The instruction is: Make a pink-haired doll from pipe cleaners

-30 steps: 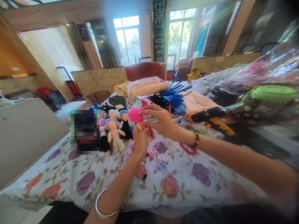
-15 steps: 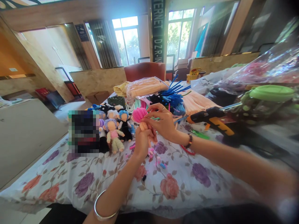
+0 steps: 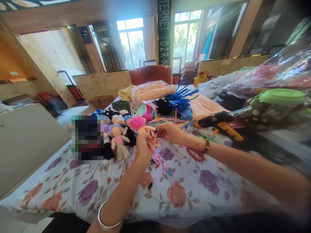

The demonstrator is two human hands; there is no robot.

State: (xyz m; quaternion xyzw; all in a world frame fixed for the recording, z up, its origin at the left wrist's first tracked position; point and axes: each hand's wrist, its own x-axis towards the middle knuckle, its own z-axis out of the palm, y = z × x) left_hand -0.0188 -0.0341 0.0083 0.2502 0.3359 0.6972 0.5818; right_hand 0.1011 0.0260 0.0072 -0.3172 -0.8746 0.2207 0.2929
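My left hand [image 3: 143,145] is closed around the body of a small peach doll with bright pink hair [image 3: 137,123], which leans to the left. Its arm sticks out toward my right hand [image 3: 167,132], whose fingers are pinched together at the tip of that arm. Just left of the held doll, several finished-looking dolls lie in a group, one with lilac hair, a pink top and pale trousers [image 3: 120,147]. Small pink and blue scraps [image 3: 169,172] lie on the flowered tablecloth [image 3: 109,191] below my hands.
Behind my hands are blue fuzzy stems [image 3: 181,98], a wrapped peach bundle [image 3: 153,90] and loose peach stems [image 3: 206,105]. A black and orange glue gun [image 3: 218,123] lies to the right, near a green-lidded jar [image 3: 282,97]. Red-handled scissors [image 3: 195,155] lie beneath my right forearm.
The pink-haired doll has tilted and moved left in my left hand. My right hand has come down from its head to its arm, uncovering the stems behind.
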